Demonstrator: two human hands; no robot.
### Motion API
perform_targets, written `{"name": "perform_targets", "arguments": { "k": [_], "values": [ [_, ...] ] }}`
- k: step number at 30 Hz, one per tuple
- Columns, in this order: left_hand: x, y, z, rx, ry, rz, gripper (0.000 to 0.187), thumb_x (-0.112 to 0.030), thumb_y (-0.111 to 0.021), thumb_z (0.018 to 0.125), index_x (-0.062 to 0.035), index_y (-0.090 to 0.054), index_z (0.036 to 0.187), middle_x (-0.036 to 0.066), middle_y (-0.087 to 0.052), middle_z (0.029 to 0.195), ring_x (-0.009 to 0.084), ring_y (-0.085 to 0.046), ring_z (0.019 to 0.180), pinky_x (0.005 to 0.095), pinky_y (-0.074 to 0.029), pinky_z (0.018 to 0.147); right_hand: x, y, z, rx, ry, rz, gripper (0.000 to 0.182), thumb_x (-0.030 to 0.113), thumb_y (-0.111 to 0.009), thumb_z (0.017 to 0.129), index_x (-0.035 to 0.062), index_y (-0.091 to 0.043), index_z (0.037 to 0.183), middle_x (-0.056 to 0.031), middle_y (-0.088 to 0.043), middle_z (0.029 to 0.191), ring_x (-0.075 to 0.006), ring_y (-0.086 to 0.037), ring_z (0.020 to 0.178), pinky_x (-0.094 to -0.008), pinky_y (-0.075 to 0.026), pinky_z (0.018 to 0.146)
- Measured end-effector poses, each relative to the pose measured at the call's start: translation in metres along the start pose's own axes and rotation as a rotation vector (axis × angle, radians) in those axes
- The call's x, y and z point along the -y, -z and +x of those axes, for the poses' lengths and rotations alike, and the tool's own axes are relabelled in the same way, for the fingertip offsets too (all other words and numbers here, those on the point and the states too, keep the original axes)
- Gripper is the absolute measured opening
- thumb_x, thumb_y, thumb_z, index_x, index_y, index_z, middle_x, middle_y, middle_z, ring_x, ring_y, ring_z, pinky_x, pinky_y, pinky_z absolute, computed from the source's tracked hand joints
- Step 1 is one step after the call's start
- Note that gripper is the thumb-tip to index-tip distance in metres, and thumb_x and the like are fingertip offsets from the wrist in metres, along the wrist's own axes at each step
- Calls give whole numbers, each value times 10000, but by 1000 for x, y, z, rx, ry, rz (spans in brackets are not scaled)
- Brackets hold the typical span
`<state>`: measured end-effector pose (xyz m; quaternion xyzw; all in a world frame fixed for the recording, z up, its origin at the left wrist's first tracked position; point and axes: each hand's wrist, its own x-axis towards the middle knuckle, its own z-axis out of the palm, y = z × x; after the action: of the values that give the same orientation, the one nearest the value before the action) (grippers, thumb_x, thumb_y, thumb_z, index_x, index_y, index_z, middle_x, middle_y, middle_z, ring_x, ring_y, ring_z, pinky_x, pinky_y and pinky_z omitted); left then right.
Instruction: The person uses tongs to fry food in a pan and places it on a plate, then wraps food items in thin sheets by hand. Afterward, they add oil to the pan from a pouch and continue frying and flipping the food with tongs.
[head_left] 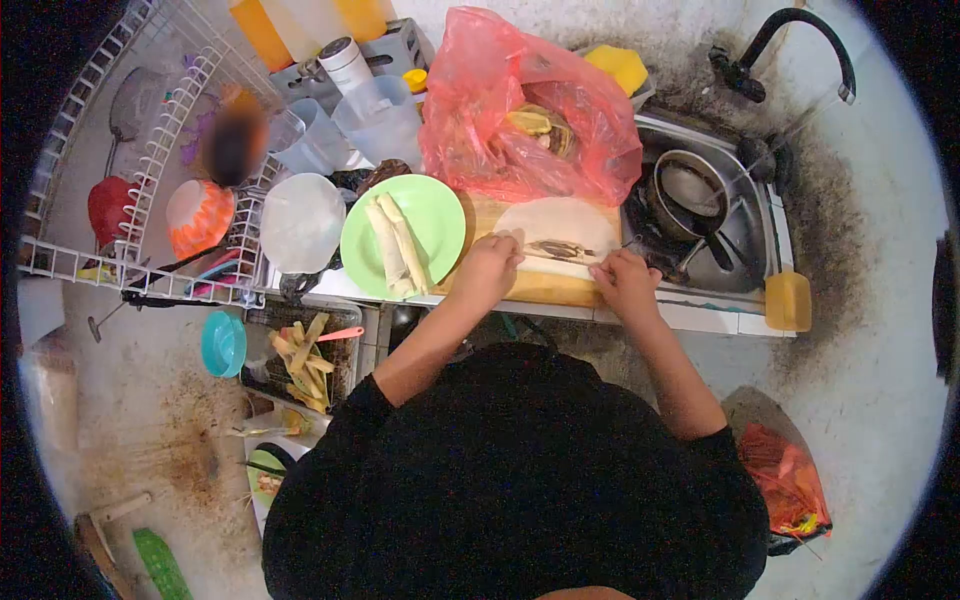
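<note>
A thin, pale round wrapper lies on the wooden cutting board in front of me. Strips of brownish filling run across its near half. My left hand pinches the wrapper's near left edge, thumb and fingers together. At the right end, my right hand grips the same near edge, which is turned up toward the filling. Left of the board sits a green plate with two rolled wraps side by side on it.
Behind the board stands a red plastic bag with husk-like pieces inside. A sink on the right holds a pot. Left are a whitish round stack, clear plastic containers and a white wire rack. Husks lie lower left.
</note>
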<state>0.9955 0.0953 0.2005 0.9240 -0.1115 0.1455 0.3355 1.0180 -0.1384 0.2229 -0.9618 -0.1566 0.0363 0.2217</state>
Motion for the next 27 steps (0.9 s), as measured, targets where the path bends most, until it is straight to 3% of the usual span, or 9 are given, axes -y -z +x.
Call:
{"name": "perform_targets", "arguments": {
  "k": [3, 6, 9, 15, 21, 27],
  "values": [
    [-3, 3, -1, 13, -22, 73, 152, -49, -559, 685, -8, -547, 831, 147, -527, 724, 311, -508, 730, 384, -419, 664, -2, -8, 1, -94, 4, -54, 131, 232, -618, 700, 117, -586, 755, 5, -556, 857, -194, -504, 874, -384, -262, 699],
    [-13, 11, -4, -95, -247, 141, 211, -33, -551, 662, -12, -556, 871, 130, -548, 783, 290, -516, 791, 371, -422, 717, -5, -14, -1, -408, 314, -99, 168, 209, -633, 671, 139, -592, 818, 22, -556, 877, -189, -485, 892, -393, -260, 719],
    [-3, 8, -2, 31, -509, 50, 249, -28, -547, 642, -11, -567, 889, 112, -562, 845, 272, -517, 860, 355, -417, 775, -11, -7, -5, -261, 517, -115, 215, 220, -612, 684, 176, -580, 892, 35, -555, 916, -184, -472, 916, -433, -275, 727],
    [-11, 14, -4, 123, -384, -17, 177, -89, -566, 718, -21, -578, 880, 116, -561, 866, 277, -525, 846, 340, -431, 764, -14, -8, -2, -199, 525, -126, 237, 204, -589, 688, 165, -582, 921, 23, -558, 942, -171, -478, 925, -409, -296, 755],
    [-1, 8, -2, 100, -420, 75, 151, -100, -570, 725, -23, -587, 853, 108, -566, 841, 267, -526, 840, 340, -438, 749, -25, -16, 2, -204, 577, -220, 213, 162, -526, 720, 126, -574, 924, -17, -560, 952, -178, -492, 930, -410, -312, 770],
    [3, 6, -4, 18, -338, 16, 135, -95, -570, 701, -24, -583, 815, 103, -574, 837, 263, -528, 851, 344, -440, 734, -20, -7, 0, -177, 462, -6, 143, 159, -539, 741, 131, -584, 874, -19, -582, 911, -193, -514, 892, -388, -316, 761]
  ]
}}
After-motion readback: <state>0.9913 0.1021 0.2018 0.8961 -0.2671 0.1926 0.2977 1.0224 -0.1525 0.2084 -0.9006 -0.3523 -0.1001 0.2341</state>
